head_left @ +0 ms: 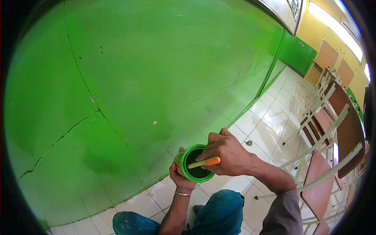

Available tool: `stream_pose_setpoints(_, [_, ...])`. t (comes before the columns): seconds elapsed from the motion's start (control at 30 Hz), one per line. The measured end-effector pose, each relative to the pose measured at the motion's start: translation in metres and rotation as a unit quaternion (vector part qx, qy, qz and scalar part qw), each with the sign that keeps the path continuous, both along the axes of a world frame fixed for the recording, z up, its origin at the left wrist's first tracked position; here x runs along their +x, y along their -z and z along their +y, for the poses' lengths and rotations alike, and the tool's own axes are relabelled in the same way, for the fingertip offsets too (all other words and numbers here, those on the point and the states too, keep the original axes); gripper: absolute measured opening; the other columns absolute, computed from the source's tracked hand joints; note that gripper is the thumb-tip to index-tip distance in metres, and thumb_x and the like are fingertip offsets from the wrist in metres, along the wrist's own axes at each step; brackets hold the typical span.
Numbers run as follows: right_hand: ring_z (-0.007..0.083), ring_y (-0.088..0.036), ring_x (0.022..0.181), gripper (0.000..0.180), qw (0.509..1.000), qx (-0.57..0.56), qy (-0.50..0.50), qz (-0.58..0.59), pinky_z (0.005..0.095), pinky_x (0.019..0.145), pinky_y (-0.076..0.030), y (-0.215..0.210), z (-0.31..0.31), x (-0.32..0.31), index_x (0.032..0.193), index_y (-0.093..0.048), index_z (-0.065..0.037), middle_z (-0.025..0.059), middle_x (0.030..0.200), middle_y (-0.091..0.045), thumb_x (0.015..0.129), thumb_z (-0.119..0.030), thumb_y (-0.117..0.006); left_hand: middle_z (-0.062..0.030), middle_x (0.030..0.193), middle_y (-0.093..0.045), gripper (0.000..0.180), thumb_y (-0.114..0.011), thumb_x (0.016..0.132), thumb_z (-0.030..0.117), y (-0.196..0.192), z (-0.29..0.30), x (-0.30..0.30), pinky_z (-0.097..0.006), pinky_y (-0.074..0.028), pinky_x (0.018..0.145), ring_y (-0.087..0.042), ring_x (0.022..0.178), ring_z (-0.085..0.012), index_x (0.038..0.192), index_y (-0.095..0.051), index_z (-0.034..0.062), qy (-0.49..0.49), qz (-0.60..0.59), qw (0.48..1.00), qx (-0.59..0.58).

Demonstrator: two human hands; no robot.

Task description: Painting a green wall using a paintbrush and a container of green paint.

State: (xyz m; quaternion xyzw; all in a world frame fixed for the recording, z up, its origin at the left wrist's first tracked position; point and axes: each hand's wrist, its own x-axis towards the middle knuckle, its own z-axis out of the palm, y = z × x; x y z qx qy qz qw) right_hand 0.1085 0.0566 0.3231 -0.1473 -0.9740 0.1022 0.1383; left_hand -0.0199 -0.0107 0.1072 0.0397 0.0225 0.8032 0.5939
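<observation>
Left hand (181,179): curled around the side of an open can (200,180) with a green rim, clamping it upright or slightly tilted; a pale band (182,193) encircles the wrist. Right hand (228,153): closed, its bent fingers over the can's mouth, gripping a tool with a yellow, orange-ended handle (212,161); the working end cannot be made out. The can lies between the hands, above the white tiled floor (158,194) and before a cracked green wall (137,74). Chairs (349,135) stand at right.
</observation>
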Motion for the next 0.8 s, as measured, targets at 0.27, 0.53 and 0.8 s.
stream_pose_setpoints(0.27, [0.0153, -0.051, 0.076, 0.023, 0.998, 0.038, 0.003, -0.044, 0.0357, 0.073, -0.033, 0.005, 0.0, -0.008, 0.09, -0.077, -0.016, -0.0049, 0.074, -0.069, 0.067, -0.018, -0.079, -0.0155, 0.134, -0.059, 0.066, -0.052, 0.091, 0.043, 0.0, -0.002, -0.004, -0.048, -0.043, 0.11, -0.057, 0.123, -0.0323, 0.145, -0.044, 0.0051, -0.015, -0.013, 1.0, -0.005])
stream_pose_setpoints(0.53, [0.0166, -0.069, 0.085, 0.036, 0.931, -0.269, 0.144, 0.2, 0.0322, 0.075, -0.055, -0.029, 0.006, 0.003, 0.1, -0.07, -0.001, 0.0069, 0.093, -0.072, 0.07, -0.013, -0.086, -0.0146, 0.136, -0.059, 0.065, -0.054, 0.089, 0.047, 0.006, 0.003, -0.013, -0.049, -0.04, 0.112, -0.054, 0.128, -0.0319, 0.142, -0.049, 0.0081, -0.004, -0.039, 0.999, -0.033])
stream_pose_setpoints(0.8, [0.0171, -0.07, 0.074, 0.035, 0.906, -0.272, 0.26, 0.196, 0.0314, 0.068, -0.057, -0.024, 0.01, 0.031, 0.102, -0.07, 0.003, 0.0111, 0.087, -0.074, 0.073, -0.012, -0.081, -0.011, 0.135, -0.06, 0.059, -0.046, 0.092, 0.049, -0.027, 0.006, -0.001, -0.049, -0.038, 0.113, -0.053, 0.129, -0.0313, 0.137, -0.056, 0.0106, 0.008, -0.036, 0.999, -0.038])
